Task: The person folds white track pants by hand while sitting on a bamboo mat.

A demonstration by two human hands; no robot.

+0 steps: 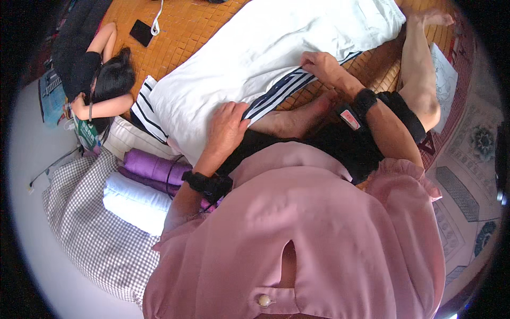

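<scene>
Woven mat (196, 40) under white cloth (255, 50). Right hand (321, 66) pinching cloth's striped edge (281, 90); left hand (228, 126) on cloth's near side, finger grip unclear. Best keep edge taut.

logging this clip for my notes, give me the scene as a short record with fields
left hand: on the white cloth, by its striped strip
right hand: pinching the cloth's near edge
surface: orange-brown woven mat
left side: purple roll, pale blue roll, checked cloth
upper left: another person, dark phone-shaped slab
</scene>
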